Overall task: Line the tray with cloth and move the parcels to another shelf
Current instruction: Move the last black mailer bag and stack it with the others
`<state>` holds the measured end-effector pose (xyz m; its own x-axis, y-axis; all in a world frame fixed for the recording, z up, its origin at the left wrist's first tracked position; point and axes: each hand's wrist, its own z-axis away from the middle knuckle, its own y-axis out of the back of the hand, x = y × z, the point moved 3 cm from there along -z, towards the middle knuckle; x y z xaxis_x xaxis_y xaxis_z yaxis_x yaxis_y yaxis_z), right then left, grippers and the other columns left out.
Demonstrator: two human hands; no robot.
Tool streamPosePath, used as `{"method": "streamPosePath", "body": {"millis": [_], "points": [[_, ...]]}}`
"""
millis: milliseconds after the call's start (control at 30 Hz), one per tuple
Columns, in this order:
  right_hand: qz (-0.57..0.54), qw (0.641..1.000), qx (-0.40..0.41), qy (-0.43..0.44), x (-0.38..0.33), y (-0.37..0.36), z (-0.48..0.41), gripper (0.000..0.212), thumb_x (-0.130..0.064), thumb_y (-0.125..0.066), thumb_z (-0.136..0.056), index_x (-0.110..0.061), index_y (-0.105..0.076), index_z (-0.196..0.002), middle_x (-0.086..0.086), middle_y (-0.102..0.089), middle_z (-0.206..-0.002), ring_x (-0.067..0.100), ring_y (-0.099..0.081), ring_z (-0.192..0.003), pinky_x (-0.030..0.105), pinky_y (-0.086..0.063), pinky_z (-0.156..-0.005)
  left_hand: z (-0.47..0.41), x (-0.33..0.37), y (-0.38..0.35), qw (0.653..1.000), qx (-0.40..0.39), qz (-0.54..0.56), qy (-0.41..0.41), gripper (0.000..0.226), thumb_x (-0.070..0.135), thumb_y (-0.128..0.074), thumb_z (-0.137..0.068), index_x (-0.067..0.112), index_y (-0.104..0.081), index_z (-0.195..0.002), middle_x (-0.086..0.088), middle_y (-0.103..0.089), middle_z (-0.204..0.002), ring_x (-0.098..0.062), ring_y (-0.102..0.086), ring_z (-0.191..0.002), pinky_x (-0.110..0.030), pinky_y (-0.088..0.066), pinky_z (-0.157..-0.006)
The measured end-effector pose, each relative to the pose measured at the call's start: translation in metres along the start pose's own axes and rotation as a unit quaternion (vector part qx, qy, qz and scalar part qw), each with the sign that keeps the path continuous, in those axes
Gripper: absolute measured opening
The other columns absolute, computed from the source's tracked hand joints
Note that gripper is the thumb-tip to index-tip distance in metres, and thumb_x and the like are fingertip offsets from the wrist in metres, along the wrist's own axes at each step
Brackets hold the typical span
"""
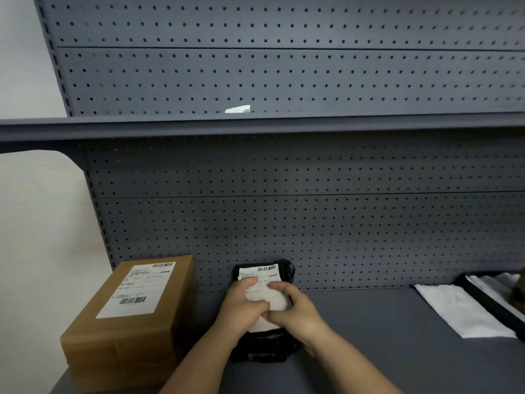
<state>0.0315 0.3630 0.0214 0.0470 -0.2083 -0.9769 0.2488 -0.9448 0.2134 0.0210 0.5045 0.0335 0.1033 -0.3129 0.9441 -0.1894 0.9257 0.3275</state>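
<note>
A black plastic parcel (285, 270) with a white shipping label lies on the grey lower shelf (383, 336), against the pegboard back. My left hand (243, 305) and my right hand (295, 311) both rest on top of it, fingers curled over the label, gripping it. A brown cardboard parcel (127, 322) with a white label stands at the left end of the shelf. At the far right a black tray (483, 300) sits with white cloth (466, 311) draped in it and spilling over its near rim onto the shelf.
An upper grey shelf (255, 126) runs across above, with a small white item (238, 109) showing over its edge. Dark pegboard (312, 217) backs both levels. A white wall (34, 209) lies to the left.
</note>
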Motion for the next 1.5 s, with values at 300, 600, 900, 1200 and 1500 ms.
{"method": "streamPosePath", "body": {"millis": [300,600,900,1200,1500], "points": [[0.024,0.997,0.072,0.011,-0.032,0.077,0.010,0.053,-0.016,-0.081,-0.072,-0.028,-0.062,-0.121,-0.014,-0.060,-0.117,0.002,-0.058,-0.107,0.022,-0.048,-0.098,0.004,0.067,-0.041,0.996,-0.049,0.003,-0.081,0.055,0.007,-0.067,-0.078,0.026,-0.057,-0.129,0.012,-0.054,-0.118,0.008,-0.052,-0.080,0.001,-0.039,-0.055],[0.002,0.988,0.156,-0.012,-0.034,0.198,0.061,0.045,-0.006,-0.079,-0.074,-0.015,-0.063,-0.115,-0.006,-0.067,-0.102,0.005,-0.066,-0.083,0.014,-0.054,-0.074,0.021,0.126,-0.147,0.981,-0.117,0.020,-0.155,0.043,0.006,-0.068,-0.079,0.027,-0.063,-0.116,0.013,-0.056,-0.122,-0.004,-0.052,-0.107,-0.003,-0.038,-0.066],[0.009,0.961,0.272,-0.042,0.004,0.369,0.146,0.041,-0.009,-0.081,-0.072,-0.017,-0.069,-0.110,-0.001,-0.069,-0.102,0.007,-0.066,-0.080,0.012,-0.051,-0.069,0.071,0.186,-0.325,0.956,-0.199,0.068,-0.203,0.037,0.004,-0.070,-0.076,0.030,-0.066,-0.101,0.015,-0.059,-0.119,-0.004,-0.053,-0.113,-0.014,-0.040,-0.086],[0.065,0.939,0.335,-0.045,0.027,0.578,0.245,0.040,-0.017,-0.082,-0.071,-0.020,-0.070,-0.108,-0.002,-0.068,-0.110,0.011,-0.066,-0.100,0.022,-0.053,-0.085,0.147,0.270,-0.533,0.928,-0.260,0.084,-0.253,0.037,0.002,-0.073,-0.074,0.024,-0.067,-0.104,0.015,-0.053,-0.117,0.000,-0.050,-0.108,-0.004,-0.036,-0.085],[0.095,0.928,0.356,-0.059,0.050,0.749,0.300,0.041,-0.018,-0.080,-0.074,-0.018,-0.068,-0.113,-0.002,-0.066,-0.114,0.009,-0.064,-0.098,0.011,-0.050,-0.073,0.182,0.337,-0.704,0.916,-0.291,0.072,-0.265,0.036,0.008,-0.071,-0.078,0.026,-0.065,-0.110,0.016,-0.050,-0.119,-0.001,-0.045,-0.108,-0.005,-0.034,-0.076]]}}
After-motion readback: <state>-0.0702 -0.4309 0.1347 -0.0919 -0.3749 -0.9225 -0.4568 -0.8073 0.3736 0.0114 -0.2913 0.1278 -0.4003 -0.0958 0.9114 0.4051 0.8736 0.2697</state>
